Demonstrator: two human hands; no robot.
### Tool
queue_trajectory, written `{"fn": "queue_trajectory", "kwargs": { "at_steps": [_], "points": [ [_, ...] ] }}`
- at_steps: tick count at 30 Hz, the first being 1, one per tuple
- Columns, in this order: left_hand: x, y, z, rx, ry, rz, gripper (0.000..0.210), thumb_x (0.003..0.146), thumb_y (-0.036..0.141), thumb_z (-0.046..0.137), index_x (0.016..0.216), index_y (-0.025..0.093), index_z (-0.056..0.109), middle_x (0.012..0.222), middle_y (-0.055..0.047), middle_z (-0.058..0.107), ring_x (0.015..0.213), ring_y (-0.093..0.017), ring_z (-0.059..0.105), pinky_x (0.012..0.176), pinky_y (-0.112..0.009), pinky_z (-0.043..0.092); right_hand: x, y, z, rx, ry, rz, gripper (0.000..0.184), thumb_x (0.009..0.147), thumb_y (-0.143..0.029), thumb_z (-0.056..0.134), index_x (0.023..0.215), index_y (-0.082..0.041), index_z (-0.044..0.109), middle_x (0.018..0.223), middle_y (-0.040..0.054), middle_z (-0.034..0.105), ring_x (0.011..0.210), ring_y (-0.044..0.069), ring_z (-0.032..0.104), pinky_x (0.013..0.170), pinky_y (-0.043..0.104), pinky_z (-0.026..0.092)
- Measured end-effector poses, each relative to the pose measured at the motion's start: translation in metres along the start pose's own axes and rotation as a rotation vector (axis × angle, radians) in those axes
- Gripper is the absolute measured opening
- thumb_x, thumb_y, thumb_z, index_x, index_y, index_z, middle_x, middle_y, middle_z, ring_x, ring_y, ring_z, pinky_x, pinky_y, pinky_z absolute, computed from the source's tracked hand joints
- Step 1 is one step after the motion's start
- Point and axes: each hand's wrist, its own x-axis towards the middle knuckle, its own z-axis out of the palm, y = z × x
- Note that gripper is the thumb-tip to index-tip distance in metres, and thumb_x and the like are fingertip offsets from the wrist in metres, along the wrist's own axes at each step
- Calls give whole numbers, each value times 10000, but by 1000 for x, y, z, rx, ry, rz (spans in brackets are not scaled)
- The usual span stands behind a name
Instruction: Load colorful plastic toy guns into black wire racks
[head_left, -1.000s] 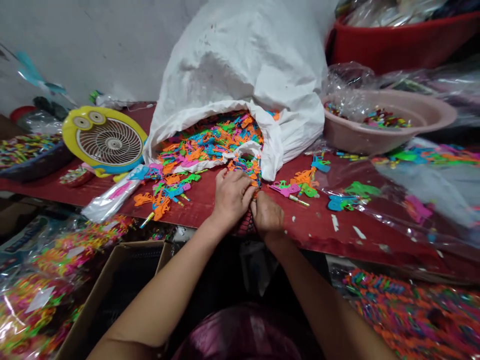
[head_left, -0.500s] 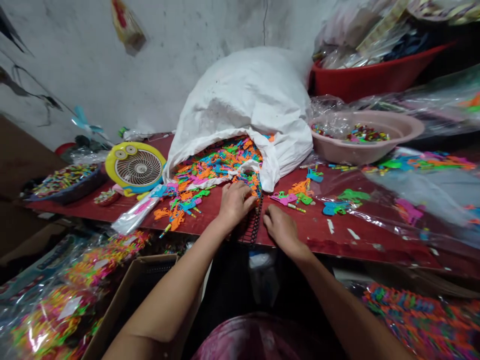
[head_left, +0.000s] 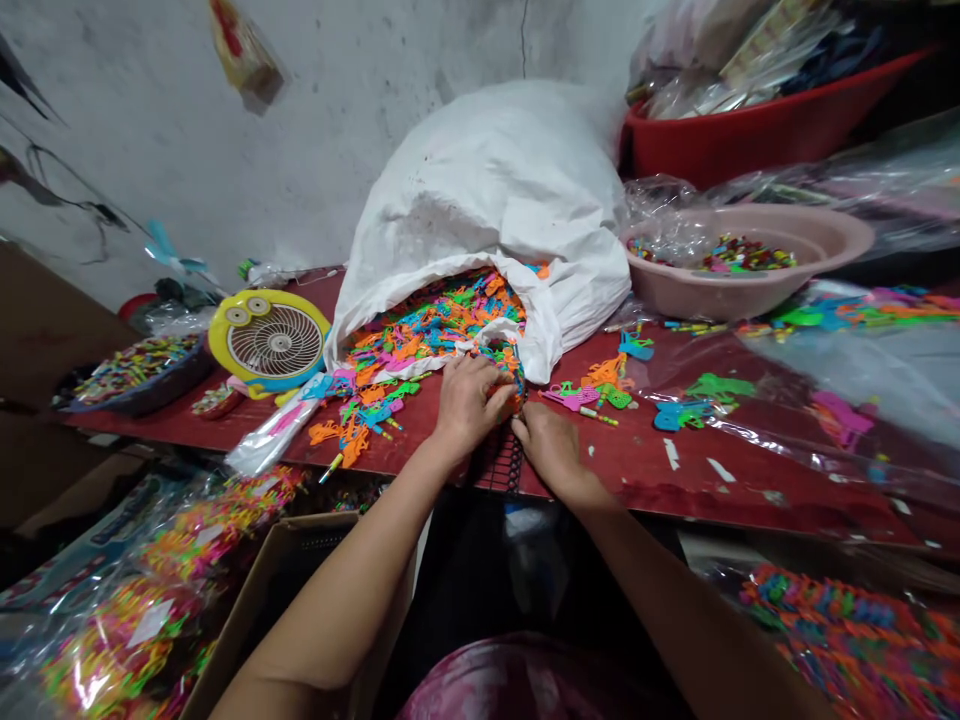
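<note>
My left hand (head_left: pixel 469 405) is closed, with bent fingers around the near end of a row of small colourful plastic pieces (head_left: pixel 507 362) in a black wire rack (head_left: pixel 501 468). Its fingertips are partly hidden. To the right, my right hand (head_left: pixel 551 445) has curled fingers against the rack's right side; what they hold, if anything, is hidden. Just beyond the hands, a large white sack (head_left: pixel 495 180) lies with its mouth toward me, spilling many flat toy-like plastic pieces (head_left: pixel 435 320) in orange, blue, green and pink.
A yellow fan (head_left: pixel 271 340) and a dark basin (head_left: pixel 142 380) of small beads stand left on the red table (head_left: pixel 637 480). At right are a pink basin (head_left: pixel 750 290), a red basin (head_left: pixel 772 135) and clear plastic bags. An open carton (head_left: pixel 247 590) sits below the edge.
My right hand has moved left and slightly forward, up against the rack near my left hand. My left hand stays at the row of pieces. The view has shifted slightly.
</note>
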Motion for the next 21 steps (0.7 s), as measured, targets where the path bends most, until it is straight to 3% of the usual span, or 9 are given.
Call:
{"fn": "queue_trajectory", "kwargs": {
  "at_steps": [8, 17, 19, 21],
  "points": [
    [-4, -12, 12, -123, 37, -34, 149, 886, 301, 642, 772, 208, 666, 763, 5, 692, 811, -170, 619, 896, -352, 414, 3, 1, 17, -65, -47, 21, 230, 987, -329, 433, 1071, -188, 594, 1026, 90, 674, 867, 220, 638, 637, 298, 342],
    [-1, -10, 8, -160, 7, -32, 135, 880, 287, 651, 778, 200, 667, 784, 4, 704, 802, -163, 624, 977, -380, 385, -2, 1, 18, -48, 6, -10, 190, 988, -314, 440, 1025, -197, 585, 995, 52, 680, 864, 189, 621, 620, 293, 294],
    [-4, -6, 2, -146, 76, 7, 132, 871, 325, 664, 855, 195, 680, 836, -20, 706, 860, -182, 620, 979, -388, 386, -5, 5, 16, -27, 12, -27, 172, 976, -300, 460, 1019, -197, 590, 977, 48, 680, 845, 186, 615, 618, 291, 291],
    [-14, -8, -3, -155, 225, 7, 179, 880, 347, 648, 972, 197, 678, 942, -48, 702, 952, -197, 608, 981, -388, 391, -9, 13, 11, -6, 14, -66, 160, 964, -297, 478, 1010, -202, 598, 971, 42, 672, 843, 185, 606, 626, 287, 301]
  ]
}}
